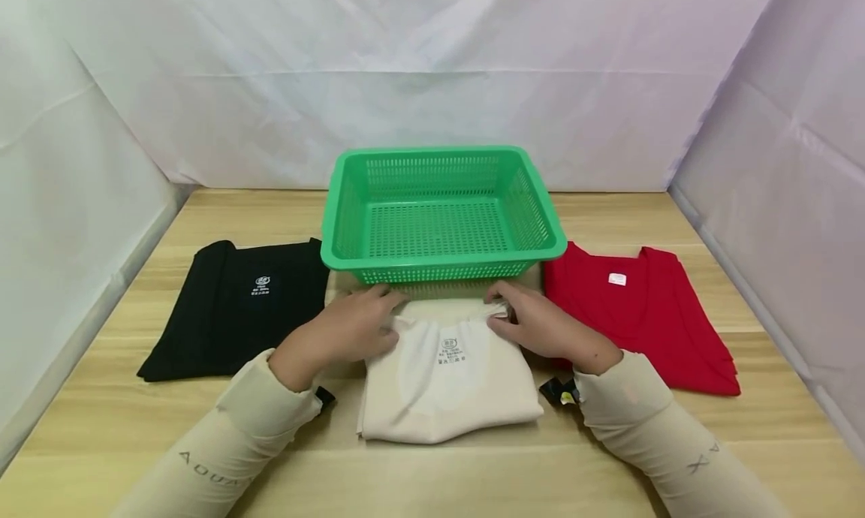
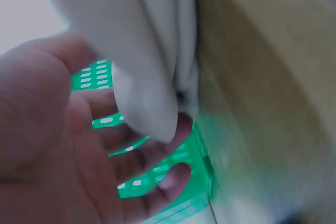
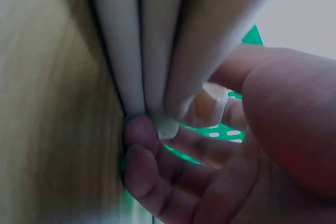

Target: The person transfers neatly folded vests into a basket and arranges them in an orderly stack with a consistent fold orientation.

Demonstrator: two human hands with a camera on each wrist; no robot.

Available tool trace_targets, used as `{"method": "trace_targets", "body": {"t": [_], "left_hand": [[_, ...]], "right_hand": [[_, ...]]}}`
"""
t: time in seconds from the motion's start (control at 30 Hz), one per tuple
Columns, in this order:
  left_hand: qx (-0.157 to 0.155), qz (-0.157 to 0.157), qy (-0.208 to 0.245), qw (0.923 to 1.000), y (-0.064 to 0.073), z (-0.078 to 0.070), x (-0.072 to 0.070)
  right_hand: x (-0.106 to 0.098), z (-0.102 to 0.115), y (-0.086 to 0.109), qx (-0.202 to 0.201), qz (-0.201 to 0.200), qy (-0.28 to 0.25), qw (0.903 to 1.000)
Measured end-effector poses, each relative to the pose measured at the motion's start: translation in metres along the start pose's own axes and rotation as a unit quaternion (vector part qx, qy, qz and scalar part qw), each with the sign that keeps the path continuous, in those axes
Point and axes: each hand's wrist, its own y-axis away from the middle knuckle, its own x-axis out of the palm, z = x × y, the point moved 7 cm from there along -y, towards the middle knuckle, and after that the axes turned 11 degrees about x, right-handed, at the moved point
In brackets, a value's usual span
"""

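A folded cream shirt [image 1: 459, 390] with a printed neck label lies on the table in front of me. My left hand [image 1: 354, 326] grips its far left corner; in the left wrist view, the thumb lies over the folded layers [image 2: 142, 72] and fingertips reach beneath. At the far right corner, my right hand [image 1: 544, 324] pinches the cloth between thumb and fingers. Stacked folds [image 3: 163, 40] show in the right wrist view, with curled fingertips under their end. Just beyond both hands stands a green perforated basket [image 1: 439, 264] with nothing in it.
To the left lies a folded black shirt [image 1: 270, 323], and to the right a folded red shirt [image 1: 622, 300]. Both reach close to the basket's near corners. White cloth walls [image 1: 432, 112] border the wooden table [image 1: 432, 480] at the back and sides.
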Motion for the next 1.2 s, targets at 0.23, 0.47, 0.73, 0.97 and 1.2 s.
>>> {"method": "trace_targets", "body": {"t": [0.23, 0.47, 0.73, 0.97, 1.2], "left_hand": [[-0.024, 0.048, 0.035, 0.9980, 0.003, 0.004, -0.003], [-0.010, 0.045, 0.081, 0.9957, 0.001, 0.006, -0.003], [0.002, 0.038, 0.116, 0.9925, -0.002, 0.006, 0.000], [-0.025, 0.048, 0.109, 0.9925, 0.001, 0.011, 0.000], [0.002, 0.011, 0.146, 0.9892, -0.001, 0.007, -0.006]], "right_hand": [[-0.001, 0.003, 0.005, -0.022, 0.037, 0.030, 0.9986], [-0.005, -0.004, 0.008, -0.012, 0.071, 0.034, 0.9968], [-0.003, -0.010, 0.003, 0.004, 0.095, -0.007, 0.9955], [-0.001, -0.007, 0.004, -0.013, 0.108, -0.017, 0.9939], [-0.002, 0.000, 0.007, -0.038, 0.119, -0.058, 0.9904]]}}
